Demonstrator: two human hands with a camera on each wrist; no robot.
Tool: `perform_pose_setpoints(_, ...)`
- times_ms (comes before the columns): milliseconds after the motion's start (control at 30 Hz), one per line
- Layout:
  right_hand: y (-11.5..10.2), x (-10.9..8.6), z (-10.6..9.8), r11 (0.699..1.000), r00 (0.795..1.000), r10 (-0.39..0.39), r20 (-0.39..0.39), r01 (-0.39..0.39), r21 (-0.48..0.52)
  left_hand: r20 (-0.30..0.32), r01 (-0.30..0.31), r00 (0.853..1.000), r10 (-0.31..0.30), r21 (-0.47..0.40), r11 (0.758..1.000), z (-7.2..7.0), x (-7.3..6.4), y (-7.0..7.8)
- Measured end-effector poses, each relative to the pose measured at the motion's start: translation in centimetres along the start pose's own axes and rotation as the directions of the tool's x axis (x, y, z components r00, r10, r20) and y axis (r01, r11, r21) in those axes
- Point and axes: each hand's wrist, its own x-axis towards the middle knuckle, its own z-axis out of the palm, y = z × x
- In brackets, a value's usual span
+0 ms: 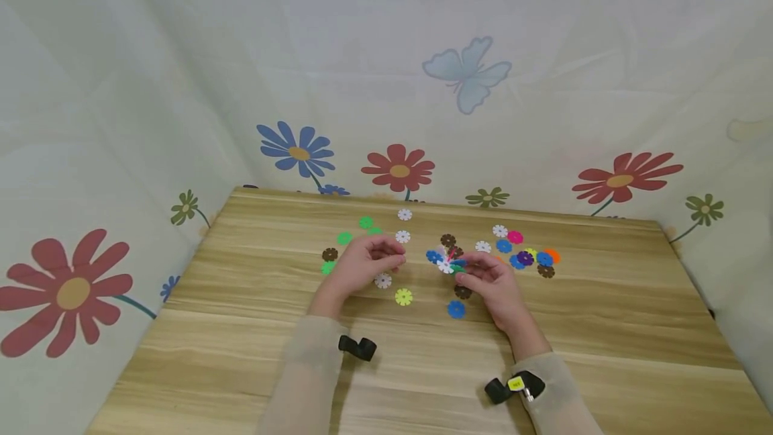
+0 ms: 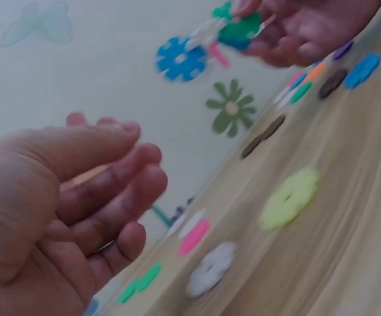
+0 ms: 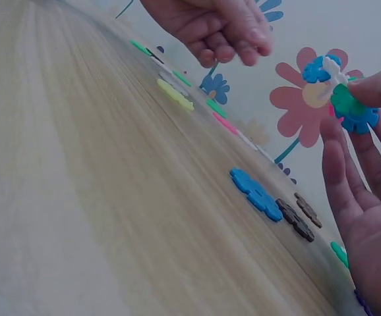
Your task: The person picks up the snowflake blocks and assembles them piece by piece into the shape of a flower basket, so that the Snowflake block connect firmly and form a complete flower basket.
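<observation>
My right hand (image 1: 492, 284) pinches a cluster of interlocking snowflake discs (image 1: 445, 265) between thumb and fingers, above the table. The right wrist view shows blue, white and green discs (image 3: 349, 100) joined in it, and a bit of pink. In the left wrist view a blue disc (image 2: 181, 59) sticks out from the cluster's side. My left hand (image 1: 365, 264) hovers to the left of the cluster, apart from it. Its fingers (image 2: 121, 191) are loosely bent and hold nothing. Below the left hand lie a white disc (image 1: 383, 280) and a yellow disc (image 1: 403, 297).
Loose discs lie flat on the wooden table (image 1: 211, 354). Green discs (image 1: 344, 238) and a brown disc (image 1: 329, 254) are left of the left hand. Blue, purple (image 1: 525, 258), orange and other discs lie beyond the right hand. A blue disc (image 1: 456, 309) is nearer. A flowered curtain (image 1: 362, 52) hangs behind.
</observation>
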Motion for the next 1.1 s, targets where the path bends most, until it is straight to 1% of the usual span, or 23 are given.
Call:
perform_pose_setpoints(100,-0.1,0.0,0.0,0.999,0.999,0.020,-0.035,-0.021,-0.032,-0.033,0.041,0.999,-0.037,0.098,0.994,-1.5,-0.6,-0.4)
perform_pose_setpoints(167,-0.1,0.0,0.0,0.998,0.998,0.037,-0.053,-0.039,-0.042,-0.040,0.061,0.998,-0.056,0.144,0.988,-2.2,-0.8,-0.8)
perform_pose_setpoints(267,-0.3,0.0,0.1,0.997,0.996,0.054,-0.068,-0.057,-0.044,-0.018,0.083,0.997,-0.081,0.185,0.979,-2.8,-1.1,-1.4)
perform_pose_setpoints(367,-0.3,0.0,0.1,0.998,0.996,0.058,-0.068,-0.060,-0.030,0.011,0.102,0.994,-0.106,0.208,0.973,-3.1,-1.3,-2.2)
perform_pose_setpoints(433,-0.3,0.0,0.1,0.998,0.997,0.053,-0.058,-0.054,-0.023,0.024,0.114,0.992,-0.123,0.227,0.967,-3.1,-1.5,-2.6)
perform_pose_setpoints(500,-0.2,0.0,0.0,0.999,0.998,0.045,-0.048,-0.046,-0.018,0.043,0.111,0.991,-0.125,0.242,0.964,-3.1,-1.6,-2.8)
perform_pose_setpoints(567,-0.1,0.0,0.0,0.999,0.998,0.042,-0.044,-0.043,-0.017,0.065,0.093,0.991,-0.115,0.268,0.959,-3.1,-1.6,-2.9)
perform_pose_setpoints(667,0.1,0.1,-0.1,0.999,0.998,0.042,-0.050,-0.043,-0.018,0.094,0.056,0.991,-0.091,0.325,0.944,-2.9,-1.5,-2.9)
perform_pose_setpoints(733,0.1,0.1,-0.1,0.999,0.997,0.041,-0.058,-0.042,-0.025,0.096,0.038,0.992,-0.078,0.368,0.929,-2.8,-1.5,-2.9)
perform_pose_setpoints(800,0.1,0.2,-0.1,0.999,0.997,0.039,-0.063,-0.040,-0.030,0.091,0.032,0.993,-0.073,0.393,0.919,-2.7,-1.4,-2.8)
perform_pose_setpoints(933,0.2,0.3,-0.1,0.998,0.997,0.040,-0.068,-0.043,-0.034,0.074,0.033,0.995,-0.070,0.418,0.908,-2.3,-1.3,-2.6)
perform_pose_setpoints(967,0.2,0.3,-0.1,0.998,0.997,0.040,-0.067,-0.043,-0.035,0.069,0.034,0.995,-0.070,0.422,0.906,-2.1,-1.2,-2.6)
perform_pose_setpoints(1000,0.2,0.2,-0.1,0.998,0.997,0.041,-0.064,-0.043,-0.034,0.066,0.033,0.996,-0.067,0.414,0.910,-2.0,-1.1,-2.6)
perform_pose_setpoints(1100,0.1,0.2,0.0,0.998,0.998,0.039,-0.050,-0.041,-0.040,0.039,0.047,0.997,-0.066,0.373,0.927,-1.7,-0.9,-2.5)
